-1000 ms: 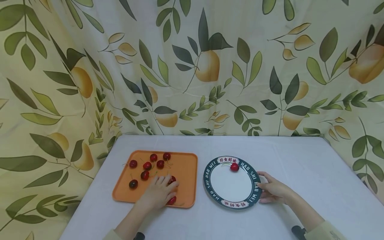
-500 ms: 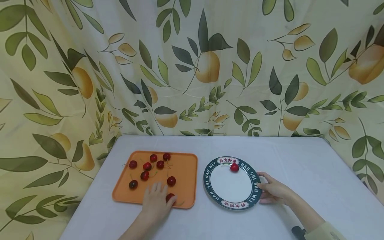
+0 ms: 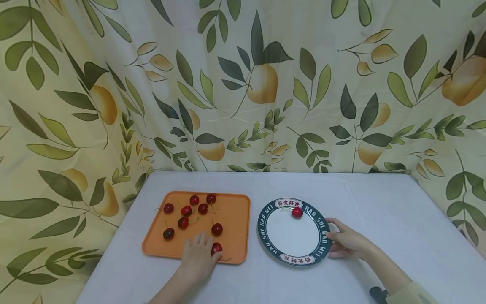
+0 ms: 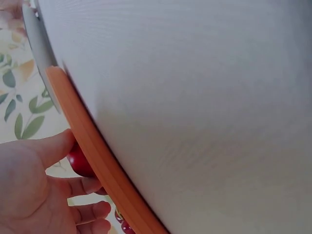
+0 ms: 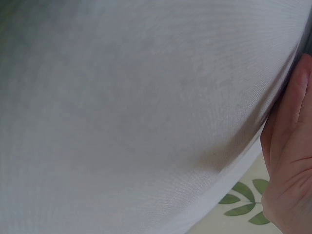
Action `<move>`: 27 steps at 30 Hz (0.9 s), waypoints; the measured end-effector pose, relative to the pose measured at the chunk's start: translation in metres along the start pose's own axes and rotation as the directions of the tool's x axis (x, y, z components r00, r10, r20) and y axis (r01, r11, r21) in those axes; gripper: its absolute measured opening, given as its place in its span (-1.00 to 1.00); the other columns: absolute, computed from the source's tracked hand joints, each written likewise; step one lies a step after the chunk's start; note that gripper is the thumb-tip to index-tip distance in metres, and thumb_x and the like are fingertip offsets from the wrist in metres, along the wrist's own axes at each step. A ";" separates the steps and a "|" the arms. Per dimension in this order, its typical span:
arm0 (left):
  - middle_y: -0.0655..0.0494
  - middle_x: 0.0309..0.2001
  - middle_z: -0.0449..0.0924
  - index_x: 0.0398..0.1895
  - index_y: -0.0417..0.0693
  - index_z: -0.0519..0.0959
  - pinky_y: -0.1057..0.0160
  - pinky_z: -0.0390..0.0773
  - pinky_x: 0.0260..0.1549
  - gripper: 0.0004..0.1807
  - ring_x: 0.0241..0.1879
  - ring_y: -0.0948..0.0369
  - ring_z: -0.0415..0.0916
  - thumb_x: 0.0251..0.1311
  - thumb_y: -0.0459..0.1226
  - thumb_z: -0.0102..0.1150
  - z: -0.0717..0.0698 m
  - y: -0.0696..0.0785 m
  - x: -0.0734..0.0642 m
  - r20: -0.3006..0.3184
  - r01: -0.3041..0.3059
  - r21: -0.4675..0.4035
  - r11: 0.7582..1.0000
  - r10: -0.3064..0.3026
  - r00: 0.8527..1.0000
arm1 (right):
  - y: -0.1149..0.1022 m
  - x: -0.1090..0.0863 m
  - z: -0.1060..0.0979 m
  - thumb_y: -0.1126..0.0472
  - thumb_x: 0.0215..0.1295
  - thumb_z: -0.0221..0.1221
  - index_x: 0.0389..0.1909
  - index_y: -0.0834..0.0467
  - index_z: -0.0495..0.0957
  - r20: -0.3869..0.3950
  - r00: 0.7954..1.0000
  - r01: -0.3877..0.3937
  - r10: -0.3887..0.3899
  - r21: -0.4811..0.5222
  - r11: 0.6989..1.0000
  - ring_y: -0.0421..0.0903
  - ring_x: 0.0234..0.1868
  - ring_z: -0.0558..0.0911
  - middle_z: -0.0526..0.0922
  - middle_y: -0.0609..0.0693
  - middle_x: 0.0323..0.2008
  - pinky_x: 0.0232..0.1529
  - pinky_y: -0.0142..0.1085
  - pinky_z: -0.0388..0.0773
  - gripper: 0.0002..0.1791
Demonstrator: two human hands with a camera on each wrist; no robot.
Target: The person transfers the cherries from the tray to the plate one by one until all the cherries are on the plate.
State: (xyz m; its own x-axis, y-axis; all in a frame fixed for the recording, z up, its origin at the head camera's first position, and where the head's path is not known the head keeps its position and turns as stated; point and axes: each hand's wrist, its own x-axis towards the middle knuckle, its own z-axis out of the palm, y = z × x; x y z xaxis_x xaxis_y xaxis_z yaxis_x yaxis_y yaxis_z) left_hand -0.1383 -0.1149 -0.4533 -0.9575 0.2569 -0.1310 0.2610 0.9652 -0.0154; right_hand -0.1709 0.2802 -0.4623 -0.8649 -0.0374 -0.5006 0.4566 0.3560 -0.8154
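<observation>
At the near edge of the orange tray [image 3: 235,219], my left hand [image 3: 198,258] pinches a dark red cherry [image 3: 217,248]. The left wrist view shows the thumb and index finger on either side of that cherry [image 4: 80,162], just behind the tray's rim [image 4: 105,163]. My right hand [image 3: 349,242] holds the right rim of a round white plate [image 3: 292,236] with a dark green lettered border; its thumb lies over the rim and the other fingers are partly hidden. One red cherry [image 3: 297,212] with a stem sits on the plate's far side.
Several more cherries with stems, among them one dark cherry [image 3: 168,233] and another cherry [image 3: 217,229], lie spread over the tray. A white cloth covers the table [image 3: 379,202]. Behind it hangs a curtain [image 3: 311,25] printed with leaves and fruit.
My left hand has drawn back toward the near edge of the tray, uncovering a cherry, and now grips the nearest one. The right hand and plate have stayed put.
</observation>
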 end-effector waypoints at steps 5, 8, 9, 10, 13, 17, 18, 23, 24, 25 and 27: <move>-0.03 -0.11 0.35 0.13 -0.11 0.40 0.02 0.26 -0.14 -0.41 -0.14 0.06 0.25 0.18 0.09 0.00 0.002 -0.001 0.003 -0.046 -0.039 0.025 0.999 0.041 0.998 | 0.000 0.000 -0.001 0.28 0.38 -0.13 0.37 0.15 -0.17 0.006 1.000 0.006 -0.006 -0.003 1.000 -0.07 -0.46 0.60 0.48 0.11 -0.39 -0.41 -0.21 0.59 -0.38; 0.00 -0.17 0.32 0.13 -0.09 0.39 0.06 0.24 -0.21 -0.44 -0.20 0.09 0.21 0.18 0.06 0.03 0.004 -0.001 0.004 -0.053 -0.054 -0.005 0.999 0.054 0.997 | 0.000 0.000 -0.001 0.28 0.38 -0.12 0.37 0.15 -0.16 0.004 1.000 0.007 -0.007 -0.006 1.000 -0.07 -0.47 0.60 0.48 0.11 -0.39 -0.41 -0.21 0.59 -0.38; 0.00 -0.18 0.31 0.14 -0.09 0.38 0.06 0.24 -0.21 -0.44 -0.20 0.09 0.21 0.18 0.04 0.03 0.004 -0.001 0.004 -0.055 -0.059 -0.018 0.998 0.058 0.997 | 0.000 0.000 -0.001 0.29 0.37 -0.12 0.37 0.15 -0.16 0.004 1.000 0.008 -0.008 -0.006 1.000 -0.07 -0.47 0.60 0.48 0.11 -0.39 -0.41 -0.21 0.59 -0.38; -0.01 -0.16 0.32 0.15 -0.10 0.38 0.06 0.24 -0.21 -0.44 -0.20 0.09 0.21 0.18 0.03 0.04 0.005 -0.001 0.005 -0.057 -0.066 -0.028 0.997 0.064 0.996 | 0.000 0.000 -0.001 0.29 0.37 -0.12 0.37 0.15 -0.16 0.005 1.000 0.009 -0.009 -0.007 1.000 -0.07 -0.47 0.60 0.48 0.11 -0.39 -0.42 -0.21 0.59 -0.38; -0.02 -0.12 0.32 0.16 -0.12 0.37 0.04 0.25 -0.20 -0.44 -0.18 0.08 0.22 0.17 0.01 0.05 0.006 0.000 0.006 -0.066 -0.085 -0.056 0.995 0.082 0.994 | 0.001 0.000 -0.001 0.29 0.37 -0.13 0.37 0.15 -0.17 0.011 1.000 0.013 -0.013 -0.007 1.000 -0.07 -0.47 0.60 0.48 0.11 -0.39 -0.42 -0.21 0.59 -0.38; -0.04 -0.08 0.32 0.16 -0.12 0.37 0.00 0.26 -0.16 -0.44 -0.14 0.05 0.24 0.14 -0.02 0.06 0.009 0.001 0.009 -0.068 -0.097 -0.064 0.993 0.093 0.993 | 0.001 0.000 -0.002 0.29 0.37 -0.12 0.37 0.15 -0.17 0.016 1.000 0.010 -0.010 -0.003 1.000 -0.07 -0.47 0.60 0.48 0.10 -0.39 -0.41 -0.22 0.59 -0.37; -0.04 -0.09 0.32 0.16 -0.12 0.36 -0.01 0.26 -0.15 -0.44 -0.15 0.05 0.24 0.13 -0.03 0.06 0.009 0.002 0.010 -0.067 -0.097 -0.067 0.993 0.092 0.994 | 0.001 0.000 -0.001 0.29 0.37 -0.12 0.37 0.14 -0.16 0.014 1.000 0.006 -0.006 -0.001 1.000 -0.07 -0.47 0.60 0.48 0.10 -0.39 -0.41 -0.22 0.59 -0.37; -0.04 -0.10 0.30 0.16 -0.13 0.36 -0.02 0.26 -0.15 -0.43 -0.15 0.05 0.23 0.08 -0.08 0.08 0.012 0.003 0.013 -0.078 -0.104 -0.083 0.991 0.097 0.992 | 0.001 -0.001 -0.001 0.30 0.36 -0.12 0.37 0.13 -0.15 0.006 1.000 -0.002 0.002 -0.003 1.000 -0.06 -0.47 0.61 0.49 0.10 -0.39 -0.42 -0.22 0.58 -0.37; -0.04 -0.10 0.30 0.16 -0.13 0.36 -0.01 0.26 -0.15 -0.44 -0.15 0.06 0.23 0.08 -0.09 0.08 0.013 0.003 0.014 -0.085 -0.110 -0.084 0.990 0.103 0.991 | 0.001 -0.001 0.000 0.30 0.35 -0.12 0.37 0.12 -0.13 -0.001 1.000 -0.006 0.006 -0.002 1.000 -0.06 -0.47 0.60 0.49 0.10 -0.39 -0.42 -0.22 0.58 -0.38; -0.04 -0.09 0.30 0.16 -0.13 0.36 -0.01 0.27 -0.15 -0.44 -0.14 0.06 0.23 0.08 -0.10 0.09 0.013 0.003 0.015 -0.093 -0.116 -0.082 0.990 0.109 0.990 | 0.001 -0.001 0.000 0.31 0.35 -0.12 0.37 0.12 -0.13 -0.001 1.000 -0.003 0.003 -0.003 1.000 -0.06 -0.47 0.61 0.49 0.11 -0.39 -0.42 -0.22 0.58 -0.38; -0.04 -0.07 0.31 0.17 -0.10 0.37 0.02 0.27 -0.17 -0.45 -0.14 0.07 0.23 0.09 -0.12 0.10 0.014 0.002 0.016 -0.106 -0.129 -0.065 0.989 0.122 0.987 | 0.001 -0.001 0.000 0.31 0.35 -0.12 0.37 0.12 -0.13 0.002 1.000 0.000 0.000 -0.003 1.000 -0.06 -0.47 0.60 0.49 0.11 -0.39 -0.42 -0.22 0.58 -0.38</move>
State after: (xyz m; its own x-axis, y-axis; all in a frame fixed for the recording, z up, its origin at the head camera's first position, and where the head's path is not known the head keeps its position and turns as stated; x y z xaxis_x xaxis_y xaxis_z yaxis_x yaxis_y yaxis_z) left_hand -0.1512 -0.1094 -0.4693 -0.9262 0.3761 -0.0258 0.3738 0.9251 0.0664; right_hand -0.1695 0.2805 -0.4624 -0.8644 -0.0388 -0.5014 0.4562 0.3592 -0.8142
